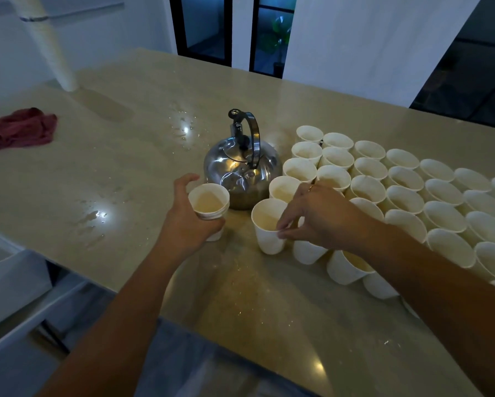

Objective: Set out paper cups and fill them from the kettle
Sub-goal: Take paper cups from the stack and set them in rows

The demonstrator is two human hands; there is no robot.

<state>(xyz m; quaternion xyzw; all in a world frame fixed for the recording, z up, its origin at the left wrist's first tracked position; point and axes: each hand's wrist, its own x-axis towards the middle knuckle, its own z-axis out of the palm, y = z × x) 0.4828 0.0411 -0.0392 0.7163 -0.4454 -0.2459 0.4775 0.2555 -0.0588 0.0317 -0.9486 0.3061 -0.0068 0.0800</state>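
Observation:
A steel kettle (242,167) with a black-knobbed lid stands upright mid-counter. My left hand (187,222) grips a short stack of nested white paper cups (209,203) just left of the kettle's front. My right hand (315,216) pinches the rim of a single white paper cup (267,227) that stands on the counter in front of the kettle. Several more white paper cups (406,193) stand packed in rows to the right. I cannot tell whether any cup holds liquid.
The beige counter (126,173) carries water droplets and wet patches left of the kettle. A dark red cloth (20,131) lies at the far left. A tall white sleeve of cups (50,44) leans at the back left. The counter's near edge runs below my forearms.

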